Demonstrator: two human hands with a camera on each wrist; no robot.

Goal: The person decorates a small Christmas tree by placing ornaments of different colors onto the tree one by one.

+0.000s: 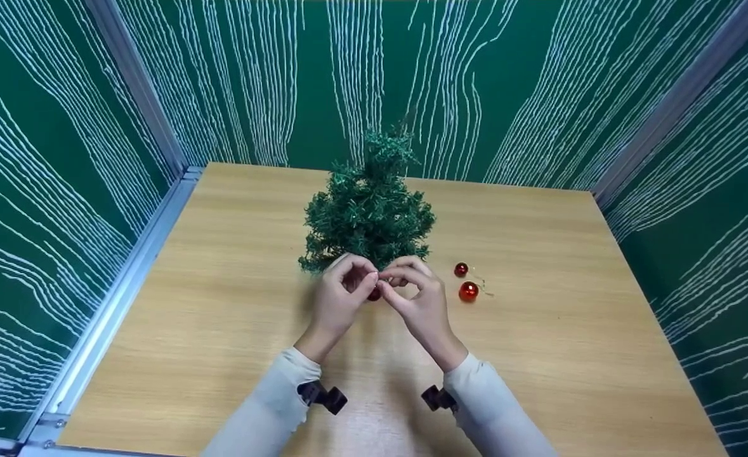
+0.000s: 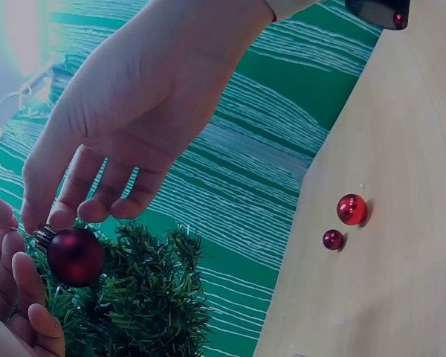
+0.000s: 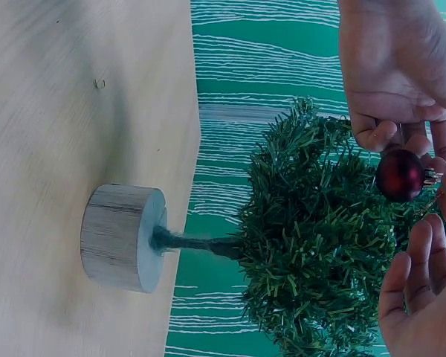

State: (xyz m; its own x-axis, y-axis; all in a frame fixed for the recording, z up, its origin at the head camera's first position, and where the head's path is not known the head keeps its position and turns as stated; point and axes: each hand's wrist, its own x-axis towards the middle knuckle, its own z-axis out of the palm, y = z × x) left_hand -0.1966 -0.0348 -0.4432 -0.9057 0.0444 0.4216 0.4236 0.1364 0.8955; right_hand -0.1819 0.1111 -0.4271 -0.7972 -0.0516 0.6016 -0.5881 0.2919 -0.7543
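Both hands meet in front of a small artificial Christmas tree (image 1: 370, 212). Between them hangs a dark red matte bauble (image 2: 75, 256) with a metal cap. My left hand (image 1: 339, 298) pinches at the bauble's top with thumb and index finger. From the other side, my right hand (image 1: 419, 298) does the same, its fingertips right at the cap. Their fingers largely hide the hanging loop. In the right wrist view the bauble (image 3: 400, 176) overlaps the green branches.
Right of the tree lie a small red bauble (image 1: 461, 270) and a larger shiny red bauble (image 1: 468, 291), with thin hanging strings. The tree stands on a round wooden base (image 3: 119, 238) on the table (image 1: 570, 330). Green patterned walls (image 1: 310, 76) enclose the back and sides.
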